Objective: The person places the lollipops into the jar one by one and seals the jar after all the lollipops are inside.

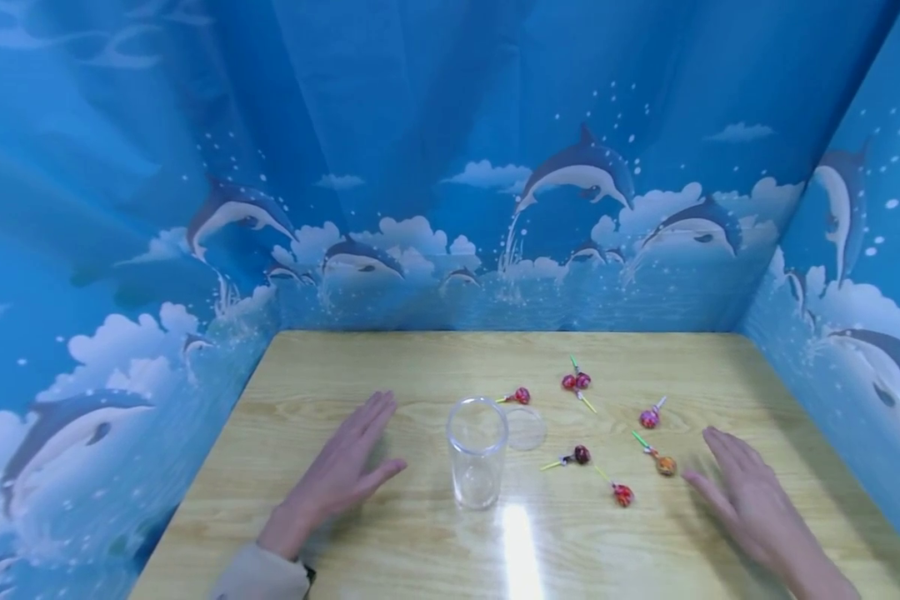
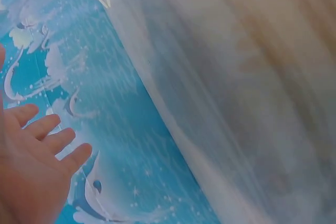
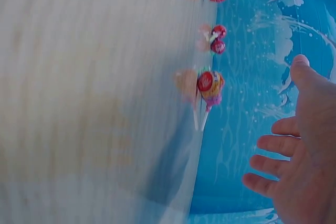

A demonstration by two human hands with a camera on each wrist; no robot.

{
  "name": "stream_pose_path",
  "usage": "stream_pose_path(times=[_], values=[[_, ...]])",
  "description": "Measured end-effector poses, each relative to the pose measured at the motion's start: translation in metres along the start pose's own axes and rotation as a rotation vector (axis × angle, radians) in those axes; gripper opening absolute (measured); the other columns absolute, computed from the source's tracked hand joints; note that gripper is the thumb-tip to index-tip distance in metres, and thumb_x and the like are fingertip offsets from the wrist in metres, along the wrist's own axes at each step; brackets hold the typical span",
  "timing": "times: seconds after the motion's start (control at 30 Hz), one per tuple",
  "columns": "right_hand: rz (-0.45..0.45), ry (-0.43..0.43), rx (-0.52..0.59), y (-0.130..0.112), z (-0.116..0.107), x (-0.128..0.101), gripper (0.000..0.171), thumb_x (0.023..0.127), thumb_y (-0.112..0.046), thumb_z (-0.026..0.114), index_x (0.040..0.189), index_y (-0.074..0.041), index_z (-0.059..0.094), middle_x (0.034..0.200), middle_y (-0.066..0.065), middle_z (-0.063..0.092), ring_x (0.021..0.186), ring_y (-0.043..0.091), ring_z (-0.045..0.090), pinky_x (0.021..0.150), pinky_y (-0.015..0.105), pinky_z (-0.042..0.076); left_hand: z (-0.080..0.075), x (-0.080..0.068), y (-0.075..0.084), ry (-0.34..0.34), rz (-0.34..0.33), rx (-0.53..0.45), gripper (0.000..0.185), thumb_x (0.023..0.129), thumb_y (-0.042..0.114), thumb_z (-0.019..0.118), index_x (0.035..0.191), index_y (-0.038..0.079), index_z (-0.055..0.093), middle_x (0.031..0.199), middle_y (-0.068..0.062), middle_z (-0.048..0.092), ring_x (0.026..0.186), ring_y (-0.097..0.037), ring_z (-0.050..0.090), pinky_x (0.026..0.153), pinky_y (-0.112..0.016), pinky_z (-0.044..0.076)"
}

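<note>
My left hand [image 1: 348,462] is held with straight fingers left of a clear, upright cylinder jar [image 1: 477,467], apart from it. On the other side, my right hand [image 1: 753,500] has its fingers extended and holds nothing; the orange lollipop [image 1: 666,465] lies nearest to it. Several more wrapped lollipops are scattered between jar and right hand: a red one [image 1: 623,495], a dark one [image 1: 581,455], a pink-purple one [image 1: 649,418], a crossed pair [image 1: 576,382] and another red one [image 1: 522,396]. In the right wrist view, my right hand [image 3: 302,166] appears beside the lollipops.
A clear round disc [image 1: 526,428] lies flat just right of the jar. The wood-grain table [image 1: 315,367] reflects a bright light near its front. Blue dolphin-print curtains [image 1: 420,275] enclose the table at the back and both sides.
</note>
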State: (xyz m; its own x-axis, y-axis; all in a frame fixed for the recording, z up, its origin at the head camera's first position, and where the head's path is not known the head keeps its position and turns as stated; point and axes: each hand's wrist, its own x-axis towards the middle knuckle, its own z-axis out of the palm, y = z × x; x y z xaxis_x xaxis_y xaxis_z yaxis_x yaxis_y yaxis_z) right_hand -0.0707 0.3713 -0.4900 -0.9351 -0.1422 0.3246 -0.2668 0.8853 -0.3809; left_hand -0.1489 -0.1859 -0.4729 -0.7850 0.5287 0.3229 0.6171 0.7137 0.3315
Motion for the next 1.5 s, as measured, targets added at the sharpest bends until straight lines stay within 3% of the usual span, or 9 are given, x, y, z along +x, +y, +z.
stream_pose_path(times=[0.23, 0.37, 0.47, 0.6, 0.73, 0.87, 1.0, 1.23, 1.5], values=[[-0.024, 0.036, 0.036, -0.016, 0.008, 0.004, 0.064, 0.103, -0.023, 0.064, 0.154, 0.005, 0.038, 0.147, 0.036, 0.045, 0.132, 0.057, 0.038, 0.127, 0.054, 0.009, 0.008, 0.008, 0.013, 0.016, 0.043, -0.101, 0.083, 0.100, 0.047, 0.064, 0.161, 0.002, 0.029, 0.167, -0.013, 0.027, 0.153, -0.033, 0.028, 0.121, -0.053, 0.028], [-0.020, 0.040, 0.058, -0.027, 0.011, 0.007, 0.060, 0.102, -0.023, 0.066, 0.149, 0.007, 0.045, 0.142, 0.033, 0.050, 0.129, 0.052, 0.042, 0.113, 0.071, 0.027, 0.011, 0.012, 0.021, -0.003, 0.026, -0.199, 0.082, 0.100, 0.044, 0.065, 0.163, 0.006, 0.026, 0.167, -0.011, 0.027, 0.152, -0.032, 0.029, 0.121, -0.055, 0.029], [-0.015, 0.034, 0.085, -0.037, 0.015, 0.009, 0.056, 0.101, -0.022, 0.067, 0.145, 0.008, 0.049, 0.138, 0.031, 0.054, 0.127, 0.049, 0.045, 0.099, 0.075, 0.037, 0.014, 0.016, 0.027, -0.019, -0.013, -0.316, 0.082, 0.099, 0.035, 0.070, 0.163, 0.010, 0.027, 0.166, -0.011, 0.031, 0.151, -0.031, 0.032, 0.120, -0.056, 0.030], [-0.018, 0.028, 0.101, -0.049, 0.022, 0.013, 0.053, 0.101, -0.023, 0.069, 0.142, 0.006, 0.054, 0.133, 0.025, 0.059, 0.123, 0.043, 0.051, 0.094, 0.070, 0.043, 0.022, 0.023, 0.038, -0.050, -0.056, -0.452, 0.083, 0.097, 0.027, 0.074, 0.163, 0.013, 0.028, 0.166, -0.007, 0.033, 0.149, -0.030, 0.036, 0.119, -0.057, 0.033], [-0.041, 0.030, 0.083, -0.058, 0.029, 0.017, 0.052, 0.099, -0.024, 0.071, 0.140, 0.005, 0.057, 0.130, 0.020, 0.063, 0.119, 0.036, 0.056, 0.093, 0.065, 0.048, 0.029, 0.029, 0.049, -0.079, -0.076, -0.526, 0.087, 0.095, 0.033, 0.075, 0.164, 0.016, 0.024, 0.167, 0.000, 0.031, 0.147, -0.027, 0.039, 0.118, -0.054, 0.036], [-0.070, 0.025, 0.079, -0.065, 0.035, 0.021, 0.052, 0.098, -0.025, 0.073, 0.139, 0.004, 0.059, 0.132, 0.019, 0.064, 0.120, 0.036, 0.057, 0.094, 0.065, 0.049, 0.033, 0.032, 0.057, -0.088, -0.110, -0.581, 0.094, 0.093, 0.040, 0.076, 0.165, 0.017, 0.020, 0.168, 0.001, 0.028, 0.143, -0.026, 0.044, 0.116, -0.054, 0.039], [-0.112, 0.026, 0.090, -0.072, 0.042, 0.024, 0.049, 0.095, -0.022, 0.077, 0.134, 0.004, 0.063, 0.129, 0.020, 0.066, 0.120, 0.040, 0.059, 0.095, 0.066, 0.049, 0.036, 0.035, 0.064, -0.089, -0.139, -0.656, 0.101, 0.090, 0.037, 0.080, 0.166, 0.022, 0.016, 0.167, -0.003, 0.029, 0.141, -0.030, 0.046, 0.113, -0.061, 0.039], [-0.222, 0.064, 0.056, -0.082, 0.054, 0.032, 0.041, 0.086, -0.017, 0.084, 0.120, 0.003, 0.072, 0.113, 0.012, 0.074, 0.105, 0.031, 0.068, 0.086, 0.053, 0.059, 0.042, 0.042, 0.071, -0.054, -0.169, -0.700, 0.109, 0.086, 0.044, 0.083, 0.167, 0.027, 0.011, 0.164, -0.003, 0.035, 0.140, -0.031, 0.048, 0.114, -0.069, 0.032], [-0.214, 0.093, 0.049, -0.088, 0.060, 0.037, 0.030, 0.081, -0.012, 0.086, 0.106, -0.001, 0.076, 0.099, 0.006, 0.076, 0.089, 0.021, 0.068, 0.076, 0.042, 0.061, 0.046, 0.048, 0.075, -0.003, -0.128, -0.747, 0.107, 0.084, 0.037, 0.086, 0.165, 0.025, 0.019, 0.158, -0.002, 0.046, 0.135, -0.036, 0.052, 0.112, -0.070, 0.034]])
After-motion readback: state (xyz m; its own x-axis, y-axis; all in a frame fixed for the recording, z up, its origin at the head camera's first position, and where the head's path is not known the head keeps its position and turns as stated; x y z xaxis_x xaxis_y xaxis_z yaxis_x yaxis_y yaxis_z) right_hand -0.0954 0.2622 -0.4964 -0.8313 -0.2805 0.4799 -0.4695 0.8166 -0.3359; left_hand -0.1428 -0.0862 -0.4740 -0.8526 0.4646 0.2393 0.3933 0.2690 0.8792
